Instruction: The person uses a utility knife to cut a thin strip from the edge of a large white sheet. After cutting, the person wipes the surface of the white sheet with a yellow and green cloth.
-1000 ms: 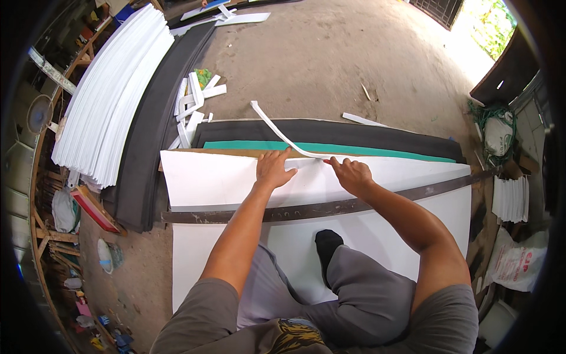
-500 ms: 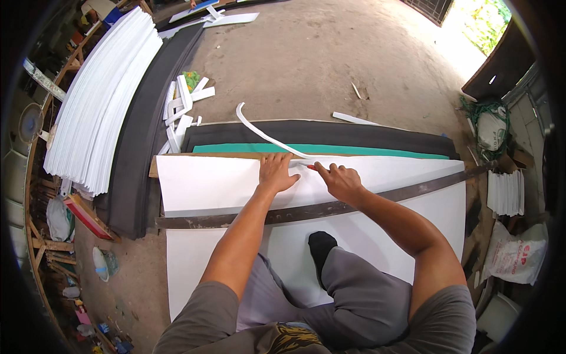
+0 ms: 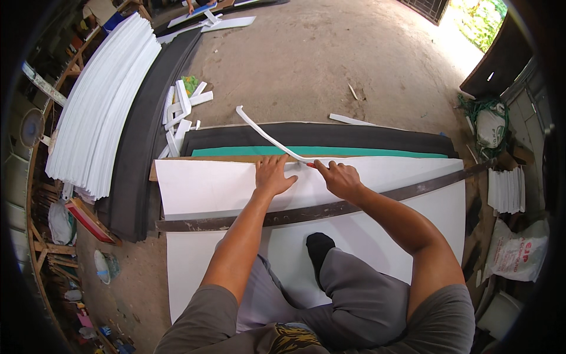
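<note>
A large white sheet [image 3: 203, 189] lies in front of me, with a dark metal straightedge [image 3: 306, 213] across it. My left hand [image 3: 273, 177] rests on the sheet by its far edge, palm down, fingers and thumb apart. Just right of it, my right hand [image 3: 340, 180] is closed around a small red-handled cutter [image 3: 310, 165]. Its blade end is at the far edge, too small to make out. From that spot a narrow white strip [image 3: 259, 131] curves up and away to the left. My socked foot [image 3: 320, 251] presses on the sheet's near part.
Beyond the edge lie green [image 3: 318, 151] and black sheets [image 3: 354, 134]. A tall stack of white sheets [image 3: 100, 106] stands left, beside more black sheets [image 3: 138, 124] and white offcuts [image 3: 181, 106]. Sacks [image 3: 519, 253] line the right. Another person's hand [image 3: 190, 7] shows at the far top.
My left hand has slid slightly left along the sheet. The white strip's near end now runs straighter toward the cutter. My right hand has hardly moved.
</note>
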A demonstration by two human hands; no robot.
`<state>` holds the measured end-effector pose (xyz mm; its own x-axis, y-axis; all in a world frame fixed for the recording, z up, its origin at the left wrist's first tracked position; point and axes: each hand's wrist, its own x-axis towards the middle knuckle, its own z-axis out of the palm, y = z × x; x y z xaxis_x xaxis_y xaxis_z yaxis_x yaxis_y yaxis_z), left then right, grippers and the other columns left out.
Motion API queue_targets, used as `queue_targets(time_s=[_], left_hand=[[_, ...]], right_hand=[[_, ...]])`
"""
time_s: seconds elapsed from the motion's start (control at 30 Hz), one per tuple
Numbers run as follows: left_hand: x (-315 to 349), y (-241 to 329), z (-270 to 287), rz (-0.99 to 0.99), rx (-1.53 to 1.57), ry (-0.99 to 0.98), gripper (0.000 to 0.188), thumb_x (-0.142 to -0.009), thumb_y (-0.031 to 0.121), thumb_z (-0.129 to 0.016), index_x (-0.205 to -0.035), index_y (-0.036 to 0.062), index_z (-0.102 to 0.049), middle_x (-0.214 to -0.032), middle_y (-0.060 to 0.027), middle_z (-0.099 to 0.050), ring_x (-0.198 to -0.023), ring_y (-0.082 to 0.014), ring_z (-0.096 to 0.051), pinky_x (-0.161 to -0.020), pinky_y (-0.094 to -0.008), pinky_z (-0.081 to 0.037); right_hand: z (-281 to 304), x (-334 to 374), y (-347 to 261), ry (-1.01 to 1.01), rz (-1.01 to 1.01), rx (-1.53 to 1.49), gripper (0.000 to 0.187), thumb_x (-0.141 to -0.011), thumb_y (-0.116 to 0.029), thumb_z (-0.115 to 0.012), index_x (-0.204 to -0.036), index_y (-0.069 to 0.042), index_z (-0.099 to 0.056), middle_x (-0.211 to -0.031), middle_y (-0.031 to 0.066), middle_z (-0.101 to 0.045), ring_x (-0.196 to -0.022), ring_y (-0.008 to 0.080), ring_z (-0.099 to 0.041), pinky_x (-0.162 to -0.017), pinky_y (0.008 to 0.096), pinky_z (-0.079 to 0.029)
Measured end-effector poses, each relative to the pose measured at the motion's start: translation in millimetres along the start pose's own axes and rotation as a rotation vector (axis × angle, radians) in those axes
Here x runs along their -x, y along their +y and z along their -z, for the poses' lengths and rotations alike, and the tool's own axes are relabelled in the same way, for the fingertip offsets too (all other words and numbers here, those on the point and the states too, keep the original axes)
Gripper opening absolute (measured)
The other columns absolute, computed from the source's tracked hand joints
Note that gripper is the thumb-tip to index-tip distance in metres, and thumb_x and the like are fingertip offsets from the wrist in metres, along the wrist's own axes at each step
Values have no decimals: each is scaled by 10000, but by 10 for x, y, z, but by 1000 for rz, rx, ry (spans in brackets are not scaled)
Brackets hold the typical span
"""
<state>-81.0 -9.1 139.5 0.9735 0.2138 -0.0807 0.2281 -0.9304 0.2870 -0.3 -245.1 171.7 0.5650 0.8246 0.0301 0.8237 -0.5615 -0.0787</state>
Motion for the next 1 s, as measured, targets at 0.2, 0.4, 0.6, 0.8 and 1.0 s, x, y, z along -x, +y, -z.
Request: queue_targets(time_s=[0.2, 0.4, 0.6, 0.8, 1.0], left_hand=[[18, 21, 21, -5, -5, 18, 820, -760, 505, -804, -1477, 206, -541, -1357, -92, -621, -1301, -286, -512, -1080, -455, -339], [-6, 6, 59, -1, -63, -44, 859, -779, 541, -786, -1528, 239, -494, -1312, -83, -620, -1284, -281, -518, -1074, -442, -337], [-110, 44, 62, 50, -40, -89, 780, -778, 567, -764, -1464, 249, -576, -1296, -81, -636, -1304, -277, -521, -1062, -457, -374], [-309, -145, -372, -79, 27, -57, 631, -774, 521, -789, -1303, 196, -679, -1256, -83, -649, -1263, -282, -542, -1065, -442, -376], [-227, 196, -318, -78, 93, 5, 626, -758, 499, -804, -1295, 203, -680, -1290, -53, -660, -1237, -266, -551, -1053, -426, -353]], right_hand=[[33, -121, -28, -77, 5, 29, 337, -964, -113, -581, -1295, -52, -557, -873, 150, -705, -755, 299, -753, -546, 415, -584], [61, -76, 47, -167, -49, 126, 292, -977, -142, -578, -1249, -37, -588, -871, 133, -717, -742, 267, -758, -564, 379, -600], [35, 213, 514, -230, -151, 229, 369, -979, -163, -575, -1336, -71, -584, -888, 130, -722, -751, 273, -757, -598, 388, -608], [-21, 291, 706, -70, -174, -131, 381, -972, -160, -551, -1346, -204, -612, -861, 148, -714, -709, 331, -734, -608, 469, -574], [32, 321, 358, 9, -140, -122, 450, -936, -115, -561, -1375, -207, -588, -855, 165, -702, -692, 332, -724, -571, 465, -554]])
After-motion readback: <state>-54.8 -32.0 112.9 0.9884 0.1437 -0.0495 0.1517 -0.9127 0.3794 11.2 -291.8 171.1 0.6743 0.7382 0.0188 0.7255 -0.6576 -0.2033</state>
